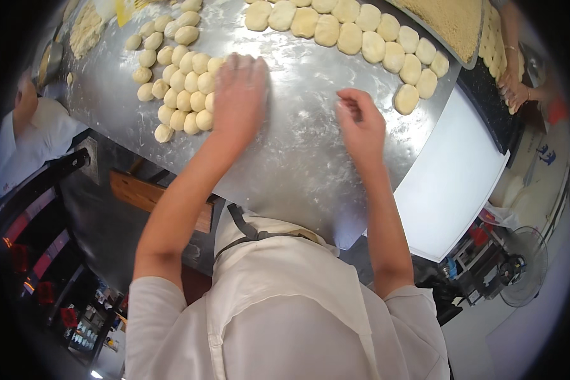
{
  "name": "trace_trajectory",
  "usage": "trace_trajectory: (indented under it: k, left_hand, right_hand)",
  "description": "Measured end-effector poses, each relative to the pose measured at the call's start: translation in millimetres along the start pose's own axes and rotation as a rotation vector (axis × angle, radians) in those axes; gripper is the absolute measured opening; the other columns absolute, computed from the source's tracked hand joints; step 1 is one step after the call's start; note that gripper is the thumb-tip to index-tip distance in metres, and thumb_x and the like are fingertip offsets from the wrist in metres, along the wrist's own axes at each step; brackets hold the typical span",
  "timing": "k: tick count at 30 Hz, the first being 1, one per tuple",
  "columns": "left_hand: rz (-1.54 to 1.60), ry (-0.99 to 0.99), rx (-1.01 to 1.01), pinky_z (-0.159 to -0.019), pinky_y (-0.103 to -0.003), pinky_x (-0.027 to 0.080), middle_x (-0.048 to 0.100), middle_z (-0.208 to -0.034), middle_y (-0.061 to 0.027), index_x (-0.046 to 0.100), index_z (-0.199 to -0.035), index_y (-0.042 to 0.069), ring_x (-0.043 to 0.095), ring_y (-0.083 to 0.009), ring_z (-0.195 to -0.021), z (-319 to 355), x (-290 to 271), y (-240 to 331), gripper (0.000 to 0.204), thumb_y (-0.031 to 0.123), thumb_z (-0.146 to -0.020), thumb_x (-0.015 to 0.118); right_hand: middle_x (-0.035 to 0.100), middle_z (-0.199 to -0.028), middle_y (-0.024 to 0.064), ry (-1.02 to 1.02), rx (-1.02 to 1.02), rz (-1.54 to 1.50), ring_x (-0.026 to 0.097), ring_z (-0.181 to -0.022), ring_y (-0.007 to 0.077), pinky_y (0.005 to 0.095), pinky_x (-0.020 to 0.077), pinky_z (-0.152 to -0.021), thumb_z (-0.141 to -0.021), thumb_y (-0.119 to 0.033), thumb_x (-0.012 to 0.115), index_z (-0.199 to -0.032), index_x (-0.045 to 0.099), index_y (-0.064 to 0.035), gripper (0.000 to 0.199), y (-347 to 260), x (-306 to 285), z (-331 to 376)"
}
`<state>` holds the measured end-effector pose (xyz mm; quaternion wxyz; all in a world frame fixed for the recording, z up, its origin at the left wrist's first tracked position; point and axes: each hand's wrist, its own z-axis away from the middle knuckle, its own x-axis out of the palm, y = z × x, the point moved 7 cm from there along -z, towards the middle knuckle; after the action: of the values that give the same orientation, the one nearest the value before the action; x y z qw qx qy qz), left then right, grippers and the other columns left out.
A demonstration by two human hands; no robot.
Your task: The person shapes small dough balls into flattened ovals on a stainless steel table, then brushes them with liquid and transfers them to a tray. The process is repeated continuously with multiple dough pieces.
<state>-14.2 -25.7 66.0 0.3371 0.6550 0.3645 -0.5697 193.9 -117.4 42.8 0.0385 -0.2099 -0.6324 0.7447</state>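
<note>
Here, the left hand (pixel 239 95) lies flat on the floured metal worktop (pixel 297 152), its grip spread and palm down, its fingertips touching the near edge of the cluster of small dough balls (pixel 180 79). The right hand (pixel 361 123), fingers loosely curled and holding nothing visible, hovers well apart from that cluster, nearer the arc of flattened dough rounds (pixel 367 38).

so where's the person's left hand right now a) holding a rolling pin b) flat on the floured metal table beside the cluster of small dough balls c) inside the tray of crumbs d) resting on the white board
b: the left hand lies palm down on the floured metal table, right against the cluster of small dough balls, with no tool in it.
</note>
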Motion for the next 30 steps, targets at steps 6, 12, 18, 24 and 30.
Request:
trace_trajectory:
  k: [6, 12, 18, 24, 30]
  left_hand:
    - [0.495, -0.038, 0.453, -0.113, -0.050, 0.044, 0.056, -0.145, -0.0157, 0.060, -0.137, 0.007, 0.055, -0.0408, -0.133, 49.6, 12.4, 39.3, 0.053, -0.001, -0.084, 0.065]
    - [0.692, 0.076, 0.244, -0.105, -0.048, 0.049, 0.054, -0.142, -0.0206, 0.059, -0.134, -0.001, 0.053, -0.0430, -0.130, 69.7, -10.6, 27.5, 0.051, -0.001, -0.083, 0.068]
    - [0.805, 0.092, 0.047, -0.104, -0.046, 0.050, 0.063, -0.135, -0.0162, 0.064, -0.134, 0.004, 0.057, -0.0399, -0.123, 71.8, 10.9, 22.1, 0.054, -0.001, -0.082, 0.076]
    - [1.006, 0.013, 0.112, -0.098, -0.044, 0.051, 0.070, -0.122, -0.0124, 0.067, -0.131, 0.006, 0.061, -0.0377, -0.113, 109.8, -1.8, 13.5, 0.052, 0.002, -0.081, 0.080]
    - [0.803, -0.117, 0.226, -0.102, -0.047, 0.048, 0.064, -0.133, -0.0163, 0.062, -0.138, 0.008, 0.059, -0.0385, -0.115, 125.1, 11.0, 7.9, 0.061, 0.008, -0.081, 0.083]
  right_hand:
    - [0.073, -0.098, 0.0069, -0.023, -0.094, -0.012, 0.066, -0.084, 0.0141, 0.0292, 0.0538, -0.078, -0.094, -0.005, 0.071, -0.115, 0.070, -0.0032, 0.022, -39.9, 49.0, -25.6]
    - [0.070, -0.106, 0.0048, -0.354, -0.436, 0.266, 0.065, -0.098, 0.0168, 0.0310, 0.0536, -0.090, -0.092, -0.013, 0.074, -0.123, 0.071, -0.0051, 0.032, -61.2, 152.4, -72.0]
    - [0.069, -0.104, 0.0055, -0.553, -0.294, 0.324, 0.064, -0.096, 0.0190, 0.0323, 0.0535, -0.089, -0.088, -0.017, 0.080, -0.124, 0.071, -0.0065, 0.040, -44.6, 171.0, -90.6]
    - [0.070, -0.109, 0.0049, -0.075, 0.042, 0.076, 0.064, -0.093, 0.0139, 0.0293, 0.0540, -0.084, -0.087, -0.014, 0.079, -0.122, 0.073, -0.0062, 0.036, -38.5, 35.4, -1.4]
    - [0.063, -0.125, 0.0101, -0.001, 0.058, 0.491, 0.066, -0.096, 0.0223, 0.0334, 0.0554, -0.085, -0.091, -0.017, 0.080, -0.133, 0.067, -0.0087, 0.045, 14.2, 6.2, 139.1]
